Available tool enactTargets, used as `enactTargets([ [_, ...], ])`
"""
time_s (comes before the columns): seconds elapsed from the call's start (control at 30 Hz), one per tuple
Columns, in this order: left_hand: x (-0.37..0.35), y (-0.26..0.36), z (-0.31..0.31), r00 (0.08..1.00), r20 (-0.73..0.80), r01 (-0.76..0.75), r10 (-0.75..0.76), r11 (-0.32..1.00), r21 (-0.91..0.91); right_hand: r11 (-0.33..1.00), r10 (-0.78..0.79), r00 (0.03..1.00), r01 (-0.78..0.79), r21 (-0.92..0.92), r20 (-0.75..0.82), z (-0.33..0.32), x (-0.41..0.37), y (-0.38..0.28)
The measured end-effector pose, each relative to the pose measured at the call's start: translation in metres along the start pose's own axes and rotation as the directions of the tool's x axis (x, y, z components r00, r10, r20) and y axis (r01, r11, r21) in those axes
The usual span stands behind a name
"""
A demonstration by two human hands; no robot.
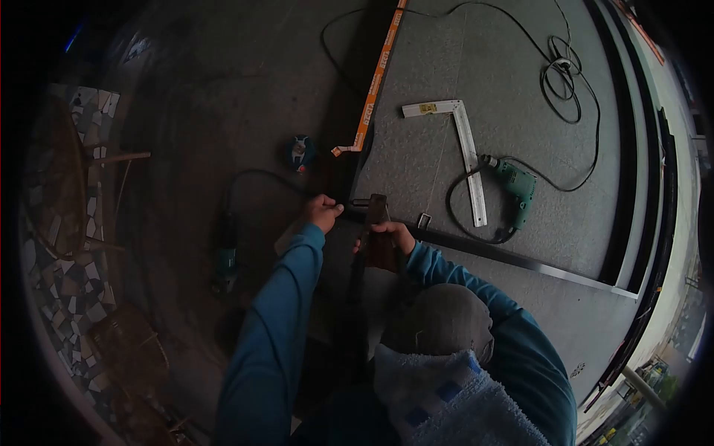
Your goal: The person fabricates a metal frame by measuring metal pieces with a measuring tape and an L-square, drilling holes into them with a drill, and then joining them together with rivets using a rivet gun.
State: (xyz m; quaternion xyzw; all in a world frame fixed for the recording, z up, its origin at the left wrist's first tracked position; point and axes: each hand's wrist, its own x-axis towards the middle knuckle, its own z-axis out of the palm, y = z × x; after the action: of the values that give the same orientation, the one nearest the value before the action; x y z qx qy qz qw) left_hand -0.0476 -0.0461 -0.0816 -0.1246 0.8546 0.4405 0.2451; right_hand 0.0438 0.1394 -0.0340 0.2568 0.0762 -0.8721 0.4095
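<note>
My left hand [324,213] is closed in a pinch beside the end of a thin metal rod [359,202]; what lies between its fingertips is too small and dark to name. My right hand [396,235] has its fingers wrapped round a brown metal piece [378,206], which meets the rod at the corner of the grey sheet surface [424,171]. A long dark metal bar [506,256] runs from near my right hand along this surface. Just right of that hand is a small metal loop [424,221].
A green drill [517,189] with a black cable lies beside a metal square [467,156]. Orange tape [375,82] edges the surface. On the dark floor at left are a green power tool [226,256] and a small teal object [300,153]. Long dark bars [628,171] lie at right.
</note>
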Motion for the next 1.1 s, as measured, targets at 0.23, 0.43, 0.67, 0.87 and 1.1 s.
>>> enactTargets([
  [0.23,0.004,-0.003,0.002,1.000,0.002,0.020,-0.020,1.000,0.023,0.998,-0.052,0.991,0.054,0.011,-0.124,0.011,0.004,0.001],
  [0.43,0.003,0.002,0.005,0.999,-0.034,0.041,-0.040,0.999,0.033,0.974,-0.171,0.923,0.104,-0.203,-0.344,0.002,0.026,0.015],
  [0.67,0.006,-0.002,0.005,0.999,-0.039,-0.002,0.005,0.997,0.082,0.779,-0.290,0.885,-0.002,-0.627,-0.364,-0.003,-0.023,0.000],
  [0.87,-0.002,0.008,0.000,0.998,-0.055,0.017,-0.009,0.989,0.149,0.383,0.121,0.932,-0.361,-0.850,-0.341,0.017,-0.060,-0.044],
  [1.1,0.004,0.002,0.000,0.998,0.014,-0.066,0.065,0.986,0.155,0.963,0.233,0.952,-0.254,-0.087,-0.199,-0.023,-0.015,-0.037],
])
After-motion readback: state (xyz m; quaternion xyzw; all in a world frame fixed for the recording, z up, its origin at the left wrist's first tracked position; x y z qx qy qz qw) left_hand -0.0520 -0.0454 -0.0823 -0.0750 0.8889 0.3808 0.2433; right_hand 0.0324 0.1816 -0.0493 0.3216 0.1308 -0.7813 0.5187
